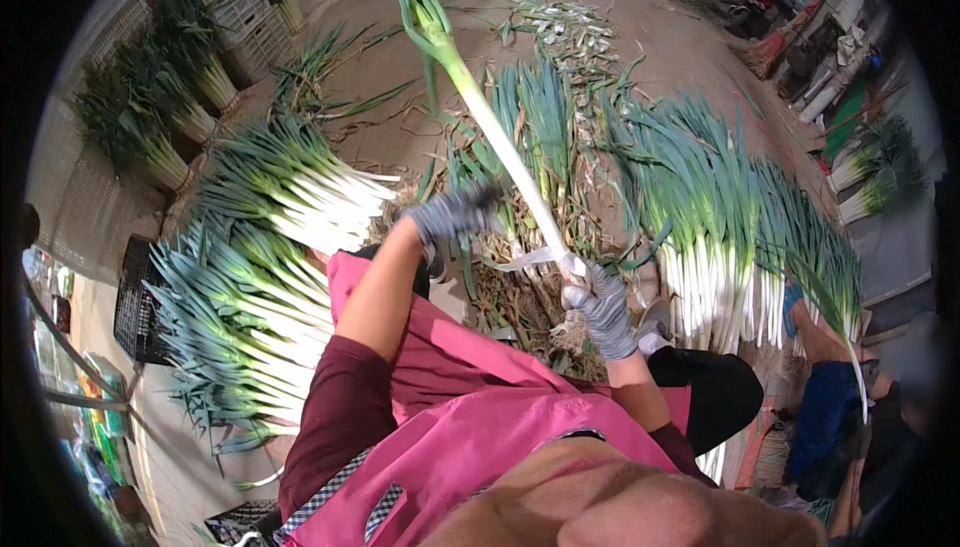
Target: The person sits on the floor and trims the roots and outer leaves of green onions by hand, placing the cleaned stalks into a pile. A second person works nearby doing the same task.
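Observation:
My right hand (604, 310), in a grey knit glove, is shut around the root end of a long green onion (510, 149). The stalk slants up and away to the left, its leafy top at the upper edge of the view. A thin whitish strip of skin (529, 258) hangs loose near its root. To the left of the stalk is my left hand (457, 213), gloved alike and blurred, its fingers too smeared to read. Beneath both hands lie untrimmed onions (544, 123) with dry outer leaves, and a heap of roots and peelings (517, 307).
Piles of white-stemmed onions lie at my left (255, 322) and right (705, 247). Bundled onions (161, 96) stand by stacked plastic crates (240, 14). A black crate (139, 299) sits far left. At right, a co-worker's blue-gloved hand (792, 307) is close to the onions; a broom (772, 48) lies beyond.

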`<control>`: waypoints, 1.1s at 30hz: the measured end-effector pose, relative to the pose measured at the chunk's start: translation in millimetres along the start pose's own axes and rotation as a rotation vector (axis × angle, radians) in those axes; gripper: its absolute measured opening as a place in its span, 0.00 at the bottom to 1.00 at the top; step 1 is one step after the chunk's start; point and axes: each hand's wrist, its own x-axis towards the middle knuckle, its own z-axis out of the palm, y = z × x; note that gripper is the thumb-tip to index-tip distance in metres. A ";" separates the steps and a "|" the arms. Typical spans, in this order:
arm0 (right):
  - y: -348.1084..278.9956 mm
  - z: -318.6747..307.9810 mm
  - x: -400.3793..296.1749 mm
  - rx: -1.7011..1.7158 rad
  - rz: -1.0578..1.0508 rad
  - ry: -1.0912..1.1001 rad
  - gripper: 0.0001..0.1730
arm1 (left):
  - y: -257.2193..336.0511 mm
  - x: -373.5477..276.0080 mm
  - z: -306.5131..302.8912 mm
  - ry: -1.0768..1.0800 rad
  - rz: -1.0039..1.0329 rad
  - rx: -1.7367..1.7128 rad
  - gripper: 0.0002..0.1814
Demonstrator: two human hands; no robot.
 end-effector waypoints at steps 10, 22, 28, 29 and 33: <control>23.9 15.0 -21.0 -0.170 0.045 -0.152 0.29 | -23.5 43.6 0.8 0.967 -0.305 -1.392 0.09; 94.2 -93.7 -51.3 0.458 0.350 0.599 0.09 | 6.2 43.3 -1.6 1.195 -0.192 -1.088 0.10; 133.6 -98.1 -41.0 0.310 0.388 0.695 0.06 | 7.5 47.7 -3.4 1.234 -0.179 -1.062 0.10; 155.0 -107.0 -42.3 0.275 0.358 0.668 0.06 | 5.4 50.4 -1.1 1.233 -0.191 -1.042 0.10; 110.9 -75.9 -35.6 0.041 0.356 0.714 0.10 | 5.7 44.8 -1.7 1.252 -0.209 -1.017 0.11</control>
